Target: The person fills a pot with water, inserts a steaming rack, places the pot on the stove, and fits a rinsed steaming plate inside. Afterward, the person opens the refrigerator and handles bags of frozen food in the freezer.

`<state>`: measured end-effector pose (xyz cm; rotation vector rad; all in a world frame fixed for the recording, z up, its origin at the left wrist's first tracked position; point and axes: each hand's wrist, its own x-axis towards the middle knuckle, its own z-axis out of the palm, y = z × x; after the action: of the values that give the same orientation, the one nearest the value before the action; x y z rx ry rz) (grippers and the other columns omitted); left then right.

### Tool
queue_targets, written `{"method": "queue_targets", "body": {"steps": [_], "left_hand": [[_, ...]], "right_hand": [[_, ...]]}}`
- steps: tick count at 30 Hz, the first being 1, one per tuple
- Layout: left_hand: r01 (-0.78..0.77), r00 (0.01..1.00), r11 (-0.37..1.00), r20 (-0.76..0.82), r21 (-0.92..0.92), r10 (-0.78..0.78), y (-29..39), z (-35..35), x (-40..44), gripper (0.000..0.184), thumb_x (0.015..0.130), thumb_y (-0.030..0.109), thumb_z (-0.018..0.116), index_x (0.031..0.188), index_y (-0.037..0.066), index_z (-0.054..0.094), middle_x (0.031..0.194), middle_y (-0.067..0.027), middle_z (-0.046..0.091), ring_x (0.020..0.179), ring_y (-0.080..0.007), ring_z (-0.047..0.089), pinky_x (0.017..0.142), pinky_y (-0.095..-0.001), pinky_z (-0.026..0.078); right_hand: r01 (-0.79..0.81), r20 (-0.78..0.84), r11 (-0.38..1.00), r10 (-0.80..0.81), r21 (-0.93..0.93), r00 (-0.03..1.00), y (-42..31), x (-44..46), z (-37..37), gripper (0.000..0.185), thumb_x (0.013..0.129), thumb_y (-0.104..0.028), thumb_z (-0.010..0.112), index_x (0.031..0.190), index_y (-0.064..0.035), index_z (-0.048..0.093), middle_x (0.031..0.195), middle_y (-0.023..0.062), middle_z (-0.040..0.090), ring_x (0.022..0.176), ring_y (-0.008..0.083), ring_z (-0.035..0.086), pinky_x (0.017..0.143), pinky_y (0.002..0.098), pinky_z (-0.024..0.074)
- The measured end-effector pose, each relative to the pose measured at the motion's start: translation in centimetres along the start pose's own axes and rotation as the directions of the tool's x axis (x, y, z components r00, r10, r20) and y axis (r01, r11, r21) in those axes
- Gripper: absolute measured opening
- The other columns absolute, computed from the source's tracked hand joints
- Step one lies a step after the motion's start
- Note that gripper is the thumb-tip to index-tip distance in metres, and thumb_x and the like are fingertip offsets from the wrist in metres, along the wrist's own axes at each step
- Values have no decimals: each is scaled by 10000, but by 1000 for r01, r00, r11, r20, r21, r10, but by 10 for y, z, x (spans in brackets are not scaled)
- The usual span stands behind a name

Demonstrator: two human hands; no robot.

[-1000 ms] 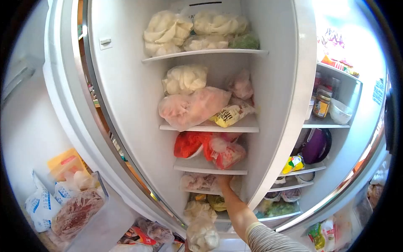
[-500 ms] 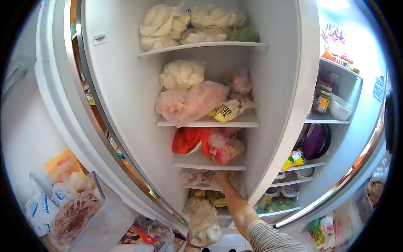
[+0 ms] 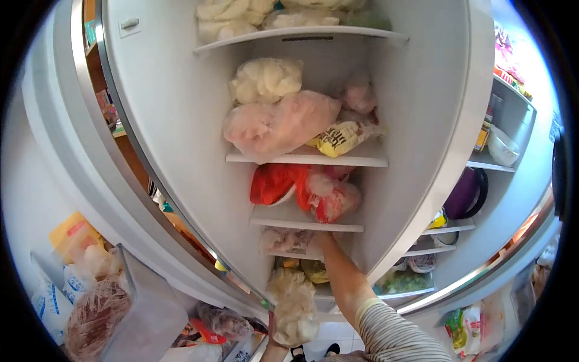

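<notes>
A clear plastic bag of pale food hangs low in front of the bottom compartment. My left hand is at its lower left side and grips it, the fingers mostly hidden behind the bag. My right hand reaches under a shelf into the compartment above, beside a clear bag of reddish frozen food. Shelf edge and shadow hide its fingers. Behind the held bag, a yellowish bag lies in the bottom compartment.
Above are a red bag, a large pinkish bag and a yellow packet on shelves. Open doors flank me; the left one has a bin with bagged food. The right fridge side holds a purple pot and white bowl.
My view has shifted, so the shelves sit higher in the picture. More of my left hand shows beside the bag. My right hand stays inside the same compartment.
</notes>
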<state>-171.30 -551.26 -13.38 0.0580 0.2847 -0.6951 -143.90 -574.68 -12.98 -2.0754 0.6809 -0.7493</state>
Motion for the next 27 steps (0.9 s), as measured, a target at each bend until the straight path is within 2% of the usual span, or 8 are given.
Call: {"method": "queue_targets", "body": {"steps": [7,8,9,11,14,18,23,27], "left_hand": [[241,951,887,277,-393,-136,15,25,0,447,933,323,386,1276,38,417,1230,-139,506,1106,-283,504,903,-431,458],[179,958,943,268,-279,-103,21,0,7,454,944,323,358,1306,51,392,1247,-136,494,1114,-290,498,921,-448,443],[-118,989,993,92,17,116,10,23,-8,451,933,322,377,1290,47,408,1242,-135,498,1072,-272,531,895,-430,464],[-128,972,953,-157,276,176,21,23,-13,458,868,269,489,1268,58,414,1242,-119,493,1101,-270,511,911,-412,452],[-335,931,862,-7,381,365,14,57,-15,542,809,233,577,1287,73,376,1237,-106,484,1118,-267,497,922,-398,443],[-452,861,719,46,528,507,8,84,-20,588,827,399,521,1273,32,411,1227,-137,508,1080,-292,532,919,-416,448],[-434,866,776,-27,457,500,7,117,-32,604,770,230,628,1289,64,366,1217,-116,492,1102,-268,506,934,-386,434],[-434,855,762,-47,481,517,2,129,-36,539,855,389,456,1267,42,425,1215,-136,520,1077,-285,536,917,-416,452]], "right_hand": [[9,38,999,-7,-52,999,7,7,-10,414,777,-362,584,1041,-42,580,1014,158,605,954,342,551,820,429,414],[12,53,998,-9,-58,999,7,6,-11,413,777,-360,585,1041,-42,580,1012,157,605,953,341,551,819,428,415],[12,70,998,-8,-64,998,8,6,-14,413,777,-359,586,1040,-41,580,1010,157,605,951,340,552,817,426,416],[-11,91,998,17,-64,996,8,6,-17,411,777,-357,588,1039,-40,580,1007,156,606,947,337,553,814,424,417],[-33,107,998,39,-61,993,6,8,-17,408,777,-353,591,1037,-39,580,1001,155,607,942,334,555,809,420,420],[-48,123,998,53,-48,991,1,5,-18,404,777,-348,595,1035,-37,580,994,153,609,935,329,557,802,415,424],[-54,124,998,58,-37,991,-8,9,-21,400,777,-342,600,1032,-35,581,984,151,611,927,323,561,794,409,428],[-55,128,998,57,-20,990,-11,5,-25,396,777,-337,604,1030,-33,581,977,149,612,920,318,563,787,404,432]]}}
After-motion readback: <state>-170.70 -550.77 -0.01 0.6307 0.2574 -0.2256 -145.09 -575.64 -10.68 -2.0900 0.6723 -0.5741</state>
